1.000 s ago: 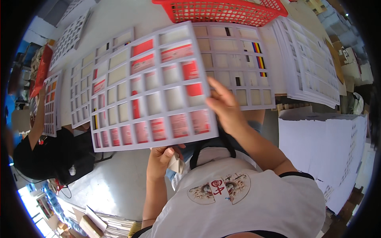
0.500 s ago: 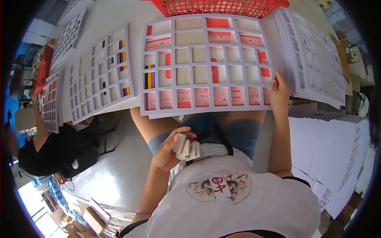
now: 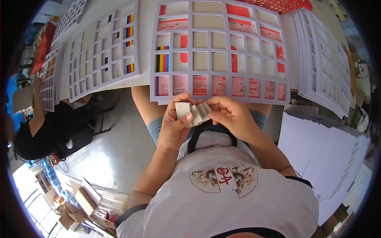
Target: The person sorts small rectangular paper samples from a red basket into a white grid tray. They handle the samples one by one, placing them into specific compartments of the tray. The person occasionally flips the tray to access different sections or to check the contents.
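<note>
A small bundle of pale cardboard pieces, fanned in steps, sits in my left hand, whose thumb presses on top. From the other side my right hand pinches the end pieces of the same bundle between thumb and fingers. Both hands are above my lap, just off the near edge of a white grid frame on the table. Some of its windows show pink and red printed card, some show plain grey-beige board, and a few have colour stripes.
More white grid frames lie to the left, with a thick stack of frames on the right. A red plastic basket stands at the far edge. A large white stack is below right. Another person's arm shows at far left.
My right hand has left the grid frame's right edge and come over to the cardboard pieces. My left hand has risen with them toward the frame. The view has shifted slightly.
</note>
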Demonstrator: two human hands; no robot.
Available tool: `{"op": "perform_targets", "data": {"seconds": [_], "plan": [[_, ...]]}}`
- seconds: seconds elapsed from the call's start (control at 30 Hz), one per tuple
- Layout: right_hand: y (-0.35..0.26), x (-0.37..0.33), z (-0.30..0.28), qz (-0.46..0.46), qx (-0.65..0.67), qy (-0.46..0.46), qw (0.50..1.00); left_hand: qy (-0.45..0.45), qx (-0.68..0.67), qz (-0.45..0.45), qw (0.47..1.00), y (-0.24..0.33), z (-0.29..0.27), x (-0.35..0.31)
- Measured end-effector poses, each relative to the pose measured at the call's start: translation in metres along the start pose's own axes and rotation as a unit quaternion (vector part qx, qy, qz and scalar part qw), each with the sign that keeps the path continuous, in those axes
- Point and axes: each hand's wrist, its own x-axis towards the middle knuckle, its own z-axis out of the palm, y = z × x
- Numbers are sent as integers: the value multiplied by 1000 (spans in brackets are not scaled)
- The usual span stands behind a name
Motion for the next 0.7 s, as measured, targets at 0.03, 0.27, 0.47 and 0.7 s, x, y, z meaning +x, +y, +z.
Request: {"op": "perform_targets", "data": {"seconds": [0.03, 0.27, 0.47, 0.7], "plan": [[-4, 5, 0, 14, -5, -2, 1000, 9, -5, 8, 1000, 0, -2, -1], [-11, 52, 5, -187, -263, 243, 915, 65, 9, -14, 998, 9, -22, -12], [-11, 86, -10, -264, -433, 149, 849, 53, -34, -92, 994, 8, -25, -16], [12, 64, -3, -315, -570, 155, 743, 23, -36, -75, 996, 9, -25, -13]]}}
